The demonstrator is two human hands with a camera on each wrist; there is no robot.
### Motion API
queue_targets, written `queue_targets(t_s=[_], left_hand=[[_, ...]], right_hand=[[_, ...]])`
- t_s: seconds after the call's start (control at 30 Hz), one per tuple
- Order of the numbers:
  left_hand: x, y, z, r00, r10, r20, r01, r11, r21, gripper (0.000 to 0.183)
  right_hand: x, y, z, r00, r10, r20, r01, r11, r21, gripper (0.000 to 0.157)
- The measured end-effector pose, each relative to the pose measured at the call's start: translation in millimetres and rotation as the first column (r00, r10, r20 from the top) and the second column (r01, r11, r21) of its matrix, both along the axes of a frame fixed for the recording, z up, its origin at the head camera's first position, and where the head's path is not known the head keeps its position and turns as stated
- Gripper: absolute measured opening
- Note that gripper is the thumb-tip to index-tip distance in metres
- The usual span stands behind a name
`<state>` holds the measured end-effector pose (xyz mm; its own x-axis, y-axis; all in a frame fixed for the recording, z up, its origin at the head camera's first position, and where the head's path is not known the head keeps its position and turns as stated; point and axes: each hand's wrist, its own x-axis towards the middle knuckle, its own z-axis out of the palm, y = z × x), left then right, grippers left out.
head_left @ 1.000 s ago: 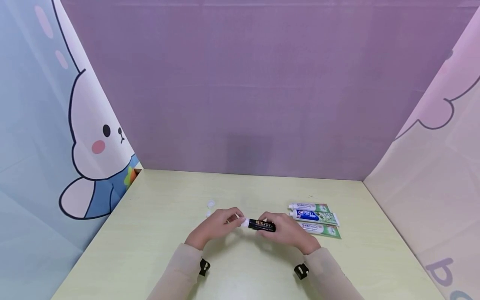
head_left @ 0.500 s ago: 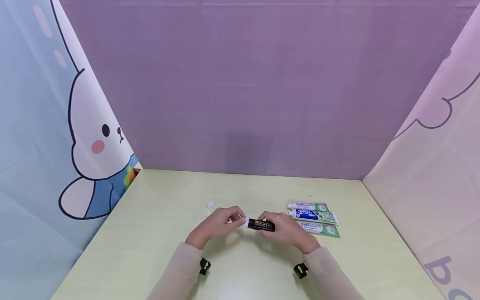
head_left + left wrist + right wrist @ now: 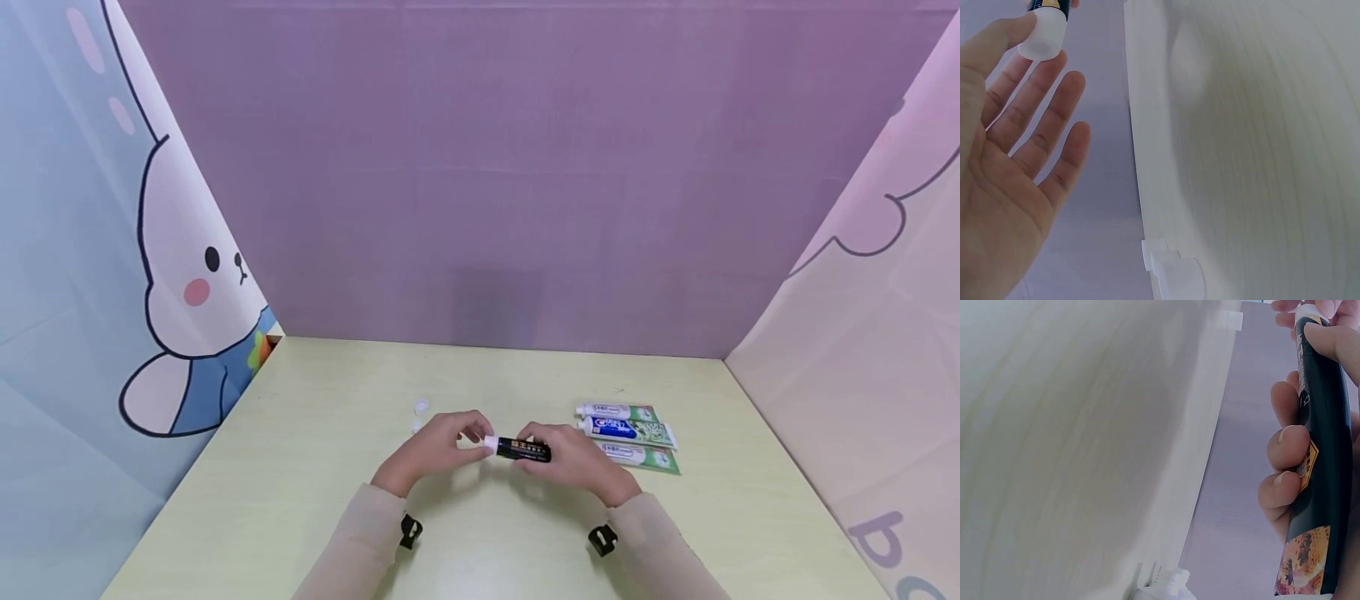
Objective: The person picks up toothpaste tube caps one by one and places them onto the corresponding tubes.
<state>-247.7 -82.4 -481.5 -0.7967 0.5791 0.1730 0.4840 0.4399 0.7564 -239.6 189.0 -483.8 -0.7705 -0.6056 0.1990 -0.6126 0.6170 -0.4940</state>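
Note:
My right hand (image 3: 573, 458) grips a black toothpaste tube (image 3: 525, 450), its fingers curled round it. In the right wrist view, the tube (image 3: 1322, 456) shows orange marks and a honeycomb picture near its flat end. Its white cap (image 3: 1043, 36) points left. My left hand (image 3: 435, 454) is at that cap, with the thumb against one side and the index and middle fingertips at the other. The remaining left fingers (image 3: 1054, 134) are spread loosely. Both hands are over the middle of the table.
Several toothpaste tubes lie to the right: one white and green (image 3: 618, 412), one blue and green (image 3: 628, 431), one partly behind my right hand (image 3: 643, 457). Loose white caps (image 3: 1182, 279) sit left, beyond my left hand. A purple cloth (image 3: 495, 167) rises behind the table (image 3: 337, 375).
My left fingers have spread a little and lifted off the cap's upper side, leaving more of the cap showing. The right hand and the tube have stayed almost still.

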Motion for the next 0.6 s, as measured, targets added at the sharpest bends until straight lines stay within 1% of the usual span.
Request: queue_targets(t_s=[0.2,0.6], left_hand=[[-0.6,0.8,0.0,0.999,-0.018,-0.037,0.019,1.000,0.012,0.015],[-0.9,3.2,-0.7,0.996,-0.022,-0.086,0.022,1.000,-0.003,0.022]], right_hand=[[0.4,-0.8,0.5,1.000,0.005,-0.010,-0.005,1.000,0.006,0.022],[-1.5,-0.8,-3.5,1.000,0.013,-0.020,-0.013,1.000,0.013,0.022]])
